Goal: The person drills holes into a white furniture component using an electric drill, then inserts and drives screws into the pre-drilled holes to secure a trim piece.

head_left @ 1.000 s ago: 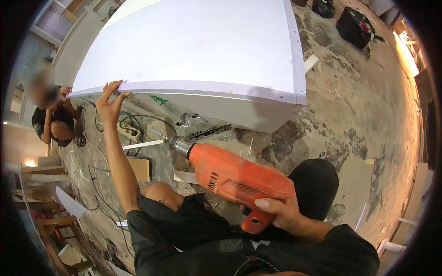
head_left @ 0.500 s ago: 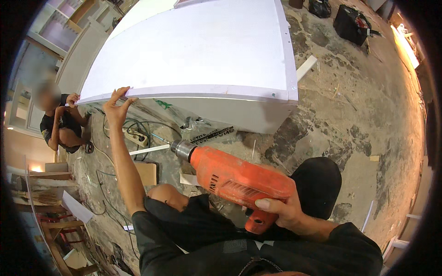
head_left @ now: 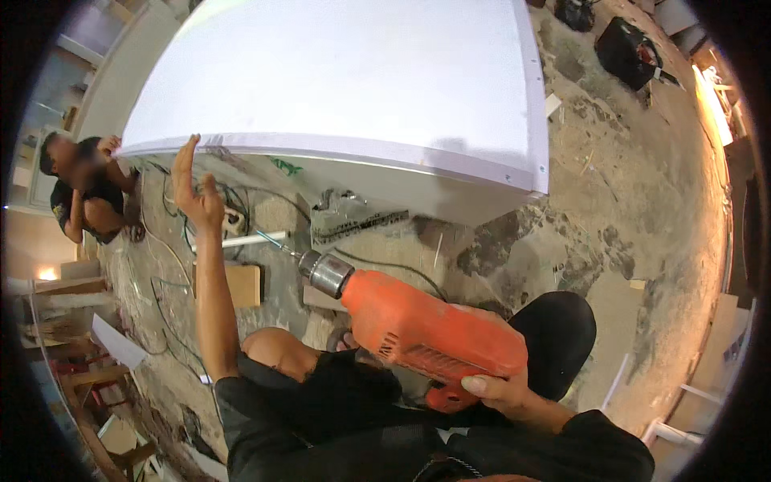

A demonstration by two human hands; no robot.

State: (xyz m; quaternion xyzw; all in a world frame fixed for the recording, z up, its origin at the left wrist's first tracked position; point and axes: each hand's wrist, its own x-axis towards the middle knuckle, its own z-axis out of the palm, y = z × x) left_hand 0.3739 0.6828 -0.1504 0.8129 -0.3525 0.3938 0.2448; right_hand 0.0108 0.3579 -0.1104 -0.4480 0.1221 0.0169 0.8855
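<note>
My right hand (head_left: pixel 502 390) grips the handle of an orange power drill (head_left: pixel 434 325), whose metal chuck holds a thin bluish bit (head_left: pixel 277 241) pointing up and to the left. Ahead of me stands a large white panel box (head_left: pixel 345 80) with a pale edge strip (head_left: pixel 321 151) along its near top edge. My left hand (head_left: pixel 198 193) is raised at that edge toward its left part, fingers straight and thumb apart, with nothing held. Whether its fingertips touch the strip I cannot tell.
Another person (head_left: pixel 92 189) crouches at the far left, a hand at the box's corner. Cables, a clear plastic sheet (head_left: pixel 353 221) and a tan board (head_left: pixel 229 285) lie on the stained floor. Wooden pieces (head_left: pixel 72 377) stand at left; a black bag (head_left: pixel 626 52) sits at far right.
My left hand has let go of the edge strip and its fingers have straightened. The drill has shifted slightly right and down in view, and its bit now shows against the floor.
</note>
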